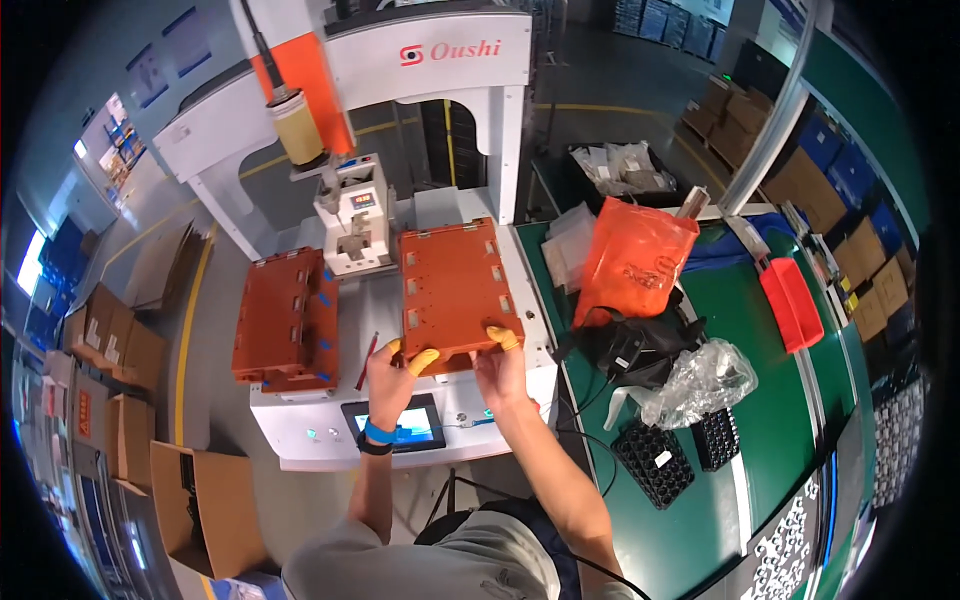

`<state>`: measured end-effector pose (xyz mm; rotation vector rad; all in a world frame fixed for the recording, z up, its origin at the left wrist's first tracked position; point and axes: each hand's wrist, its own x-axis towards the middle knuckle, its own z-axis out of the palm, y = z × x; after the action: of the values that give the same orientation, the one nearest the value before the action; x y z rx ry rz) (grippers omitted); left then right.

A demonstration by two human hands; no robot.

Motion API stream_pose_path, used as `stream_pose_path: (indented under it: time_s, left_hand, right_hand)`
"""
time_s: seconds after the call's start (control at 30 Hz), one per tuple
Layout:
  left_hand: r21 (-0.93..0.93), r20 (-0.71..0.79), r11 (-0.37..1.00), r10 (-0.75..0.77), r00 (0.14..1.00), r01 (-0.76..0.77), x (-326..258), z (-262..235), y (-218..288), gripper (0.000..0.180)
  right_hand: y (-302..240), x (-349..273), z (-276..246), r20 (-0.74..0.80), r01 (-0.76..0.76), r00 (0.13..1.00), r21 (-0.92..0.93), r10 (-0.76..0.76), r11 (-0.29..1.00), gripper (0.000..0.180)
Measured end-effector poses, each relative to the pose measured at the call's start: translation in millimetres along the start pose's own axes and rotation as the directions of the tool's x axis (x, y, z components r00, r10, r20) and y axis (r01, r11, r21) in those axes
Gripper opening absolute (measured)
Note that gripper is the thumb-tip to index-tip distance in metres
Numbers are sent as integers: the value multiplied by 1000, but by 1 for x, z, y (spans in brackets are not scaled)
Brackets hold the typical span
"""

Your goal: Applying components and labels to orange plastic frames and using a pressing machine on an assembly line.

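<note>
Orange fixture plate (455, 285), one — over white machine bed (375, 305), right of second orange plate (285, 315); contact beneath unclear. Left hand (391, 382), right hand (500, 374) — both gripping near edge, thumbs yellow-covered. Advisable: even grip, corners level, no pinched fingers.

Foreground illumination is moderate; background dimmer. A white glowing panel (32, 258) overexposes at far left. Highlights fleck the crumpled clear plastic bag (708, 382). Fisheye distortion bends straight edges; the rim is black.
</note>
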<state>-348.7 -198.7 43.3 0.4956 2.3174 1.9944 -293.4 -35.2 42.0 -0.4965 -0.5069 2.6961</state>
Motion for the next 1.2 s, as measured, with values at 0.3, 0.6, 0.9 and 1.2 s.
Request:
stream_pose_path:
  time_s: [0.3,0.6,0.9,1.2]
  left_hand:
    - [-111,-10,994,-16,1000,15,13,-2,3,28]
    - [238,-69,968,98,993,-79,19,-4,13,31]
    - [284,-87,951,150,985,-120,24,2,-16,34]
    - [408,-168,900,237,957,-152,28,0,-21,37]
  right_hand:
    - [1,-2,13,-1,-53,999,99,54,994,40]
    - [1,10,16,37,-65,997,128,61,990,34]
    - [-16,30,-14,130,-230,964,-21,230,973,30]
    - [-37,-32,-34,262,-197,938,-138,227,971,37]
